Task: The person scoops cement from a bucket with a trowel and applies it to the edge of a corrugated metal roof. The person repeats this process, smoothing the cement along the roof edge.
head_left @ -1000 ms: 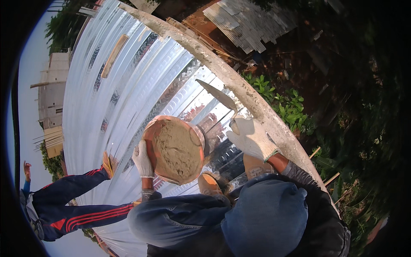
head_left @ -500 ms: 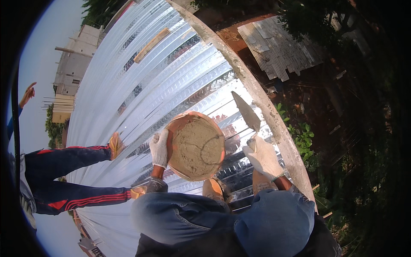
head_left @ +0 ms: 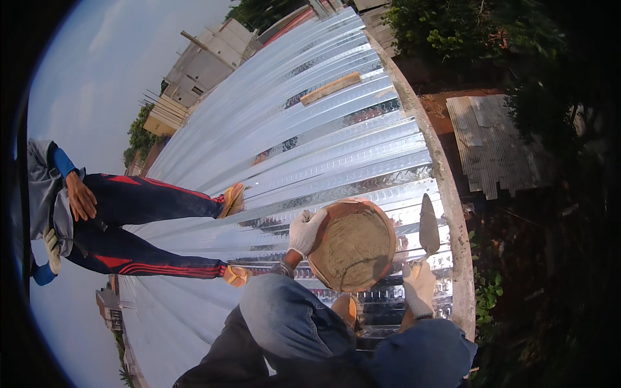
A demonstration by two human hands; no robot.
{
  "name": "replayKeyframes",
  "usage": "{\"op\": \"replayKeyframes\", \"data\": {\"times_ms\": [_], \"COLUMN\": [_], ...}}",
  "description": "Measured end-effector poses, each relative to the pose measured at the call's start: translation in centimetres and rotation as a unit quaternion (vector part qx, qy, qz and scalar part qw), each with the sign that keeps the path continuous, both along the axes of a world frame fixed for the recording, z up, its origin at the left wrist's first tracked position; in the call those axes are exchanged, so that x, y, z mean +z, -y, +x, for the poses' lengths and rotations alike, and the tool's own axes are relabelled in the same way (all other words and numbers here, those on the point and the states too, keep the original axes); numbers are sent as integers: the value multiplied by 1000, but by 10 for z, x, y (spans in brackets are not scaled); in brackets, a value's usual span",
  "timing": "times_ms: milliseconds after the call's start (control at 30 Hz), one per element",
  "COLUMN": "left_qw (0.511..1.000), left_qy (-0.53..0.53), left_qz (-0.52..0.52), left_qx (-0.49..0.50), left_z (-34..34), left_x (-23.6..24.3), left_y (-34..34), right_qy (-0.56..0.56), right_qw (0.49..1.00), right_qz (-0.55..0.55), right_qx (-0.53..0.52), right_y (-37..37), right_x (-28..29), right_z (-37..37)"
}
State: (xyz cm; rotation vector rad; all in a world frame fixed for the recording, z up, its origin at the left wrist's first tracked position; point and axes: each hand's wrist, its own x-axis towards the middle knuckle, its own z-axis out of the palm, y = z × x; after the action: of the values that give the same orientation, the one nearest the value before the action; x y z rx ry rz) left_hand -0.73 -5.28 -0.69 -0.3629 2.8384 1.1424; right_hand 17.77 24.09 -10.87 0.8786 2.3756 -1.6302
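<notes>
A round orange basin [head_left: 388,227] full of wet grey mortar [head_left: 352,249] is in front of my knees, above the shiny ribbed metal roof sheets [head_left: 284,194]. My left hand [head_left: 306,233], in a white knit glove, grips the basin's left rim. To the basin's right, my gloved right hand [head_left: 419,288] is closed round the handle of a pointed trowel [head_left: 428,226]. The trowel's blade points away from me and lies over the roof near its right edge, apart from the basin. Whether the basin rests on the sheets cannot be made out.
A rough concrete ledge [head_left: 446,168] borders the roof at right, with a drop to trees and a lower corrugated roof [head_left: 491,142] beyond. A wooden plank [head_left: 330,88] lies farther up the sheets. At left stands a co-worker in dark trousers [head_left: 149,197] with red stripes.
The view has swung left, so the roof and basin appear farther right. My trowel now points more straight ahead. The co-worker's raised hand has come down to the waist. Both my grips are unchanged.
</notes>
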Motion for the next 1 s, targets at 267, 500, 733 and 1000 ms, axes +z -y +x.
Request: {"op": "replayKeyframes", "data": {"times_ms": [267, 500, 733, 1000], "left_qw": [1000, 1000, 993, 999], "left_qy": [8, 10, -74, -2], "left_qz": [1, 22, -93, -29], "left_qx": [-22, 15, 18, -13], "left_z": [-1, -3, 2, 1], "left_x": [6, -4, 4, 6], "left_y": [-12, 6, -11, -7], "right_qy": [-28, -32, -34, -34], "right_qw": [998, 999, 999, 999], "right_qz": [46, 13, 7, -16], "right_qx": [12, 13, 17, 13], "right_y": [-3, 3, 2, 1], "right_x": [-17, -13, -15, -14], "right_z": [5, -4, -9, -3]}}
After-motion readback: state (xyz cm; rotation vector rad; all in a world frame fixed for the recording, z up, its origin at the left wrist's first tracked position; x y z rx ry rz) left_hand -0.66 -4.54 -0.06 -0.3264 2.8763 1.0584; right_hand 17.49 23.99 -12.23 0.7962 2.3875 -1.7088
